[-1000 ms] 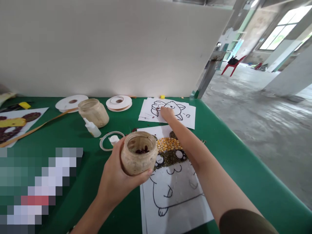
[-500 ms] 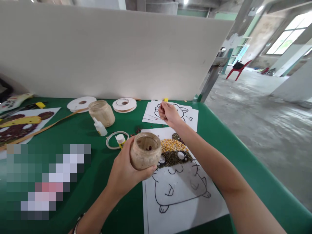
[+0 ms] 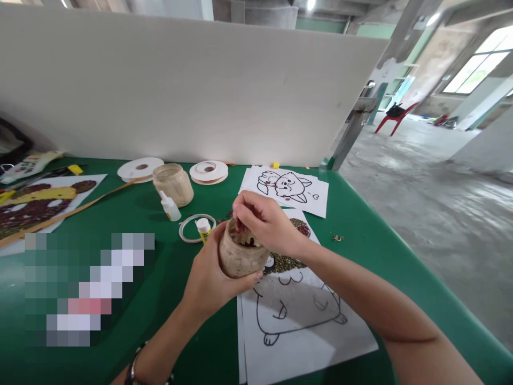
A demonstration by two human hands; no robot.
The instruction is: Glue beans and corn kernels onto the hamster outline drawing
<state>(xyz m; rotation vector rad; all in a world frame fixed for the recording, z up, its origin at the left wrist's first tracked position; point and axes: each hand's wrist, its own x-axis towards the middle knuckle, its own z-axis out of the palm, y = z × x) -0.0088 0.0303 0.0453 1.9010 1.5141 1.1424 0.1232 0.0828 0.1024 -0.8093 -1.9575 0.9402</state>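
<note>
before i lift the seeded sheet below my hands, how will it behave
The sheet looks like thin paper, so it will probably bend. Seeds cover only its far part, so that end may sag, and any loose ones could slide off.

A pale upright panel [image 3: 192, 91] stands along the far edge of the green surface [image 3: 168, 278]; before it lie a left spool [image 3: 140, 174] and a right spool [image 3: 209, 176], both flat and white, with a narrow tan strip [image 3: 96, 202] extending leftward. At right, on the grey floor [image 3: 417, 203], a red chair [image 3: 396, 117] bears a dark bag [image 3: 395, 110], a bright window [image 3: 481, 67] lying beyond.
</note>
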